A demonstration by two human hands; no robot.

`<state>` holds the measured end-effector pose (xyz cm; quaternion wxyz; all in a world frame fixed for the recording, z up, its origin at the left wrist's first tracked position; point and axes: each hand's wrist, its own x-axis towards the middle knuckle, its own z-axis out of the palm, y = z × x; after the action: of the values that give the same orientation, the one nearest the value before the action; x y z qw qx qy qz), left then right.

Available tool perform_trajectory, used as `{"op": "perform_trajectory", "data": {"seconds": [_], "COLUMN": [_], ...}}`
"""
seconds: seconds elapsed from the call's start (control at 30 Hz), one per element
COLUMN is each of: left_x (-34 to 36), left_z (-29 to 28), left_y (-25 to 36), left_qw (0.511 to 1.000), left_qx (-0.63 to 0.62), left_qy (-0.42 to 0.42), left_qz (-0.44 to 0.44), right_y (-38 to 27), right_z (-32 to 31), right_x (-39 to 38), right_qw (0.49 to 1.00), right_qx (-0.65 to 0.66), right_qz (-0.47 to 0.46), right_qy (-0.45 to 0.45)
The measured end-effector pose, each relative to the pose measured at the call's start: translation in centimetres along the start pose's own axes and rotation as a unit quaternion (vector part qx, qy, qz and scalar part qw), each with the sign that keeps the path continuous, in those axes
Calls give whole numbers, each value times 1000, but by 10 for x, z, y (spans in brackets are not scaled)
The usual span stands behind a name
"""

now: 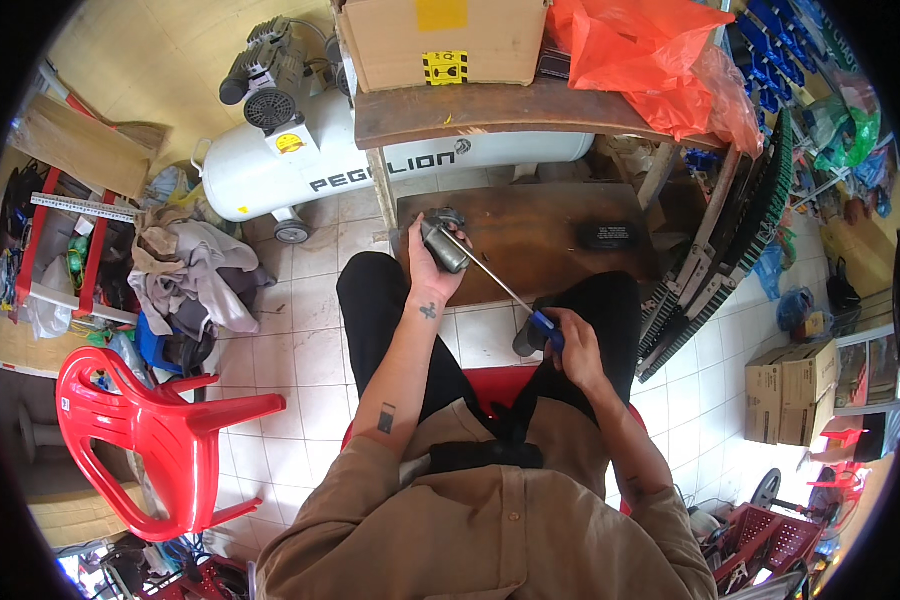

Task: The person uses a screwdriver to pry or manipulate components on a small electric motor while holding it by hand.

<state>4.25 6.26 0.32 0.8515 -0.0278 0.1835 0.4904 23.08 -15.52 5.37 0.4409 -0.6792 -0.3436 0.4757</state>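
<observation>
1. Here's the left hand [432,275], palm turned up, fingers curled around a grey metal part [444,253]; the part sits above the low wooden table [540,218], near its left end.
2. Over to the right hand [576,352]: fingers wrapped tight about the blue handle of a screwdriver [501,282], the long shaft slanting across to the part. The tip reaches it, but whether it sits in a screw, nobody can tell from here.
3. Now the danger! Should the tip skid under a hard push, it could jab the left fingers or palm, because that hand alone appears to brace the part.
4. Too much twist against a loose grip, and the part could well roll in the palm. A poorly lined-up tip might chew up a screw head, if there is one.
5. A slack left hand could drop the part onto the table or the tiled floor [310,352], perhaps scattering small pieces.
6. And the count: one screwdriver, one grey part in hand, one dark cylinder [526,341] just beside the right hand, partly hidden, and one black case [608,235] on the table.
7. Farther out: one white air tank [300,170], one red armchair [175,440] at the left, two brown cartons [808,392] side by side at the right.
</observation>
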Motion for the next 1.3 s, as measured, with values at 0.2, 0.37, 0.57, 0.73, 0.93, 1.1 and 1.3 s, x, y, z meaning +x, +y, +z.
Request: {"op": "perform_trajectory", "data": {"seconds": [0.2,0.37,0.57,0.73,0.93,1.1,1.3], "left_x": [-1,0,3,3,1,4,4], "left_z": [3,3,-1,3,1,-2,0], "left_y": [-1,-4,1,4,-1,3,4], "left_qw": [1000,999,1000,998,998,998,998], "left_qx": [-23,-27,-11,-36,-53,-43,-39], "left_qy": [7,17,11,48,17,38,35], "left_qz": [5,7,16,27,-3,18,26], "right_y": [18,3,-7,13,15,-4,18], "right_z": [-5,5,-12,-7,8,-17,-11], "right_x": [8,0,-5,5,0,-8,7], "right_qw": [985,979,999,967,970,977,974], "right_qx": [11,103,-14,-91,27,204,-19], "right_qz": [-148,-154,-45,-231,-239,13,-225], "right_qy": [91,80,14,55,28,-61,30]}}
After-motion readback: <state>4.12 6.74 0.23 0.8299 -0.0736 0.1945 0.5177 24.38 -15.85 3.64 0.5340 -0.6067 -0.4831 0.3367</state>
